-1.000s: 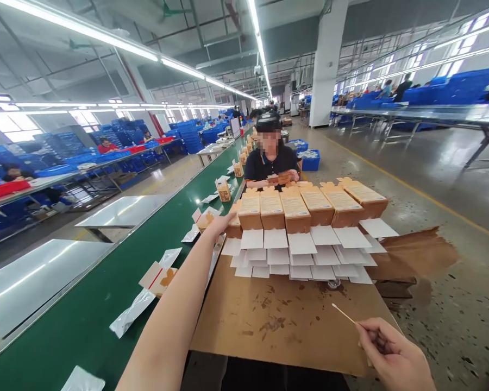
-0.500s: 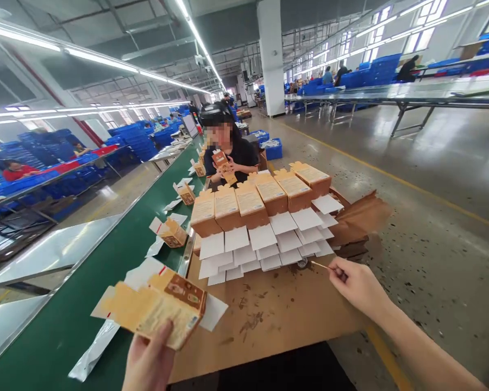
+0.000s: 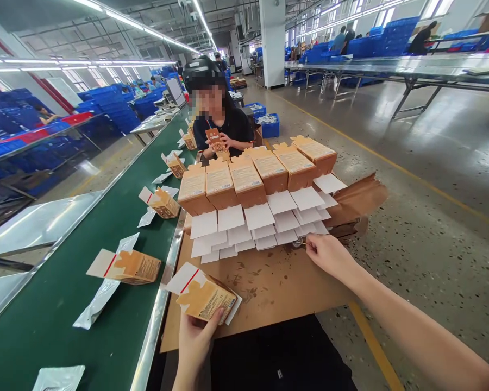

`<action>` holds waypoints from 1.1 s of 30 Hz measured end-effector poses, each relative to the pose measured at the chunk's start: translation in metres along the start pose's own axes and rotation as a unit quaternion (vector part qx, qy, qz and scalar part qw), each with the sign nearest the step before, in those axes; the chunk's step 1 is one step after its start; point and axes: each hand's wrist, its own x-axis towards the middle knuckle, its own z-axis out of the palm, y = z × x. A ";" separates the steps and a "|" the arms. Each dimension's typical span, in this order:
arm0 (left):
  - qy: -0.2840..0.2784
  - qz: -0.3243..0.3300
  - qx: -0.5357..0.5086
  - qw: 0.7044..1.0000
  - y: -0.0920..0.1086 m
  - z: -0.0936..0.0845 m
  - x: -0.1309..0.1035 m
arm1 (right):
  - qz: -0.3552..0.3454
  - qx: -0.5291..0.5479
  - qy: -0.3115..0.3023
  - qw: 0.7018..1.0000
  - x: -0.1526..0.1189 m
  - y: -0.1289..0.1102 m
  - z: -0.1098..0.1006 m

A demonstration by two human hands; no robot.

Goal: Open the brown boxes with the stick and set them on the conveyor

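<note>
My left hand (image 3: 198, 336) grips a small orange-brown carton (image 3: 209, 298) above the cardboard sheet's left side. Its white flap with a red strip stands open, and another white flap sticks out at the opposite end. My right hand (image 3: 330, 255) pinches a thin stick (image 3: 303, 243). The stick's tip is at a small round dish (image 3: 296, 244), partly hidden beside the stacked cartons. Those cartons (image 3: 246, 179) lie in rows in front of both hands, with white flaps (image 3: 261, 217) hanging out toward me.
On the left, a green conveyor belt (image 3: 36, 304) carries cartons (image 3: 140, 267) and silver pouches (image 3: 101, 304). Dark smears mark the cardboard sheet (image 3: 244, 293). Torn brown paper (image 3: 356, 201) juts out at right. Across the stack, a person (image 3: 224, 127) handles another carton.
My left hand has brought its carton right, from over the belt's edge to over the cardboard. My right hand has moved the stick left to the dish. The camera view has shifted.
</note>
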 end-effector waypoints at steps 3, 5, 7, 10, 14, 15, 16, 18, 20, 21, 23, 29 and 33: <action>-0.013 0.002 -0.001 1.000 0.000 0.003 -0.003 | 0.007 -0.013 -0.012 1.000 0.012 -0.007 0.005; -0.017 0.005 -0.008 1.000 0.002 0.004 -0.003 | 0.012 -0.022 -0.015 1.000 0.017 -0.009 0.004; -0.015 0.003 -0.015 1.000 0.003 0.005 -0.002 | 0.015 -0.028 -0.015 0.999 0.014 -0.006 0.000; 0.001 -0.009 -0.039 0.999 0.007 0.009 0.000 | 0.009 -0.013 0.019 1.000 -0.009 0.003 -0.005; 0.001 -0.024 -0.067 0.998 0.014 0.017 0.002 | -0.049 0.135 0.104 0.984 -0.057 -0.007 0.026; 0.001 -0.026 -0.069 0.997 0.015 0.019 0.002 | -0.074 0.180 0.091 0.977 -0.068 -0.017 0.042; 0.002 -0.028 -0.071 0.997 0.016 0.020 0.003 | -0.100 0.218 0.061 0.969 -0.078 -0.030 0.060; 0.005 -0.030 -0.074 0.997 0.017 0.019 0.003 | -0.137 0.256 0.010 0.957 -0.091 -0.062 0.098; -0.001 -0.031 -0.070 0.997 0.016 0.016 0.003 | -0.159 0.256 0.006 0.953 -0.094 -0.093 0.130; -0.008 -0.031 -0.066 0.997 0.015 0.015 0.003 | -0.167 0.254 0.001 0.953 -0.093 -0.105 0.142; -0.022 -0.030 -0.061 0.997 0.014 0.011 0.003 | -0.178 0.247 -0.009 0.952 -0.087 -0.120 0.156; -0.020 -0.020 -0.060 0.998 0.010 0.015 -0.001 | -0.174 0.242 -0.007 0.955 -0.076 -0.112 0.152; 0.023 0.035 -0.032 0.999 -0.002 0.024 -0.013 | -0.121 0.278 0.036 0.952 -0.079 -0.089 0.137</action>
